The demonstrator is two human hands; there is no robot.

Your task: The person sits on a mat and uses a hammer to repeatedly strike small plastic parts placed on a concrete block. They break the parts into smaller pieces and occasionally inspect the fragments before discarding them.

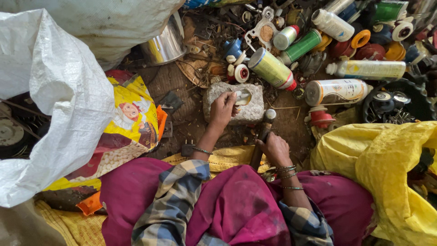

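Observation:
My left hand holds a small pale ring-shaped piece down on a grey stone block on the dirt floor. My right hand grips the wooden handle of a hammer; its metal head sits just right of the stone, near its lower corner. Both wrists wear thin bangles, and plaid sleeves cover my forearms. My magenta-clad lap fills the bottom of the view.
Spray cans, bottles, round caps and metal scraps lie heaped beyond the stone. A white woven sack and a yellow printed bag stand left, a yellow sack right, a steel pot behind.

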